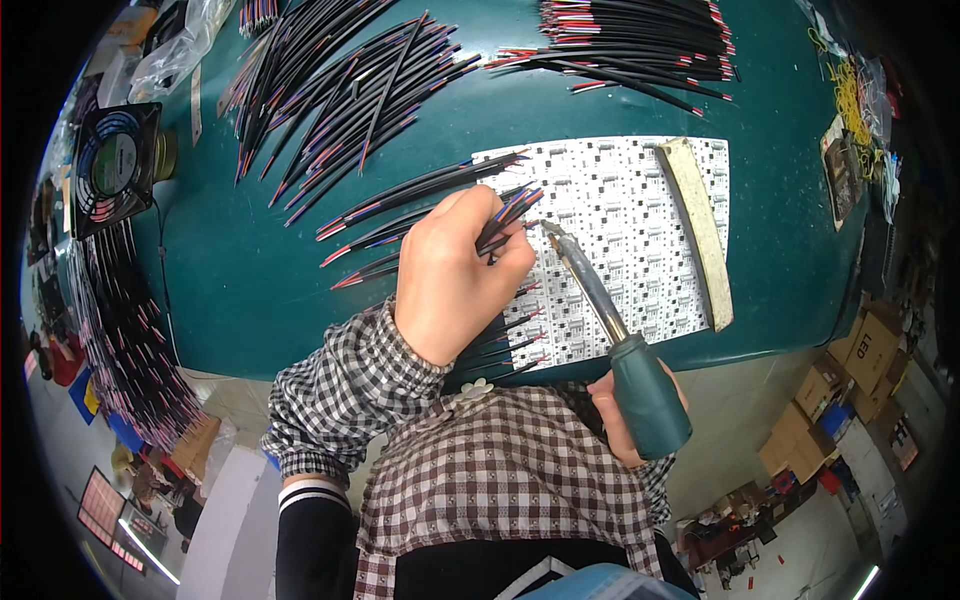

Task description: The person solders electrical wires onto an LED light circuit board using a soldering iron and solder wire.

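Observation:
My left hand (462,262) is closed around a few black-sleeved wires (512,215) with red and blue ends, held over the left edge of a white circuit board panel (600,240). In my right hand (612,412) is a soldering iron (648,395) with a dark green handle. Its bent tip reaches up and left, close by the wire ends at my left fingers; whether it touches them I cannot tell. More wires (420,192) lie along the panel's left edge, partly hidden under my left hand. Down the panel's right part lies a pale, worn bar (697,230).
Heaps of black wires lie at the far left (370,100) and far right (640,40) of the green table (790,290). A small fan (115,165) stands at the left edge, above a hanging wire bundle (130,330). Cardboard boxes (865,350) stand beyond the right edge.

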The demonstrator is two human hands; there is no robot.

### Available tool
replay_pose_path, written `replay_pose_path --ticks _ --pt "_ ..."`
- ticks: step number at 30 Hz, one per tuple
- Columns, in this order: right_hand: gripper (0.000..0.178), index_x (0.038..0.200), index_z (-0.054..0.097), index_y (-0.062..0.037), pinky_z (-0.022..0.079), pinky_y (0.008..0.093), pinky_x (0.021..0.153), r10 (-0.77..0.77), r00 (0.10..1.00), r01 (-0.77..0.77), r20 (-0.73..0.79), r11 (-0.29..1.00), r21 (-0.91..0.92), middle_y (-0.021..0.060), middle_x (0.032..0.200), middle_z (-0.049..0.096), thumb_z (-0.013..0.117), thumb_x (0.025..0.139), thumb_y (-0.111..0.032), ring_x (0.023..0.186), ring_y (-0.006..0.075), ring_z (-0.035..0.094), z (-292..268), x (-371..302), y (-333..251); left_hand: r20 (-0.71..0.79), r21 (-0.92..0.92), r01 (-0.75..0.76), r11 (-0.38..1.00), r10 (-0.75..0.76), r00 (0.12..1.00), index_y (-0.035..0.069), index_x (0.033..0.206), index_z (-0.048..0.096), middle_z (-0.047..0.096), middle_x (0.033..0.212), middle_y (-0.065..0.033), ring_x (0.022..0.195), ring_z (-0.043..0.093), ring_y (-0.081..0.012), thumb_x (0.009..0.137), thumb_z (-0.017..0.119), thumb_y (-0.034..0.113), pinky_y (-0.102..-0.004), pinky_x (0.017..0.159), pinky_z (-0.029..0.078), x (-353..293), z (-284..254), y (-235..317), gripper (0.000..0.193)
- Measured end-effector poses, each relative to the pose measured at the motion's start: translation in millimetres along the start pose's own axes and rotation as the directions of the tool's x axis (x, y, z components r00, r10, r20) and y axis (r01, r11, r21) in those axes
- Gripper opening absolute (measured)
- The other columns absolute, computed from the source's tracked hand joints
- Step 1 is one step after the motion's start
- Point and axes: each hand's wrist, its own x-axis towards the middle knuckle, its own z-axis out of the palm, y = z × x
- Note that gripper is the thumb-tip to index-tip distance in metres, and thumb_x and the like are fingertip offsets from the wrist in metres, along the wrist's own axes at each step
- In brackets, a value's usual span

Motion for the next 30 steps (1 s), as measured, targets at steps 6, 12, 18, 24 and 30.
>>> replay_pose_path --ticks 6,12,18,24,30 --pt "0.061 0.129 0.051 0.0037 0.055 0.0313 0.078 -0.036 0.999 0.038 -0.035 0.997 0.066 0.0129 0.101 0.068 0.081 0.079 -0.012 0.086 0.0193 0.069 3 -1 4 0.001 0.011 -0.017 1.000 0.017 1.000 0.000 0.076 0.054 0.059 0.072 -0.0138 0.061 0.059 -0.0306 0.072 0.069 0.001 -0.0374 0.054 0.047 0 1 -2 0.015" --pt "0.061 0.131 0.049 0.0043 0.055 0.0318 0.079 0.018 1.000 -0.017 -0.012 0.998 0.065 0.0131 0.104 0.069 0.079 0.081 -0.013 0.086 0.0202 0.070 1 -6 10 0.006 0.019 -0.003 1.000 0.003 1.000 0.001 0.076 0.055 0.059 0.072 -0.0134 0.061 0.060 -0.0302 0.072 0.069 0.001 -0.0370 0.054 0.047 0 0 0 0.015" --pt "0.061 0.131 0.049 0.0043 0.055 0.0318 0.079 0.061 0.998 -0.061 0.007 0.995 0.074 0.0128 0.103 0.070 0.079 0.080 -0.012 0.086 0.0198 0.071 2 -2 6 -0.032 0.024 0.027 0.999 -0.026 0.999 0.002 0.080 0.056 0.060 0.074 -0.0114 0.060 0.060 -0.0266 0.074 0.070 0.003 -0.0346 0.053 0.048 -3 3 4 0.016" --pt "0.062 0.131 0.049 0.0046 0.057 0.0302 0.079 0.070 0.998 -0.070 0.002 0.990 0.119 0.0148 0.105 0.069 0.079 0.079 -0.009 0.088 0.0187 0.072 2 3 0 -0.060 0.027 -0.003 1.000 0.004 0.998 0.002 0.077 0.054 0.055 0.069 -0.0078 0.055 0.053 -0.0169 0.074 0.072 0.003 -0.0295 0.051 0.043 -1 6 4 0.018" --pt "0.062 0.130 0.049 0.0051 0.057 0.0301 0.078 0.038 0.999 -0.036 -0.030 0.996 0.076 0.0138 0.102 0.069 0.081 0.079 -0.010 0.086 0.0186 0.072 4 3 -3 -0.040 0.030 0.008 1.000 -0.007 0.999 0.002 0.076 0.053 0.055 0.068 -0.0079 0.055 0.052 -0.0176 0.074 0.071 0.003 -0.0303 0.051 0.042 0 3 5 0.018"
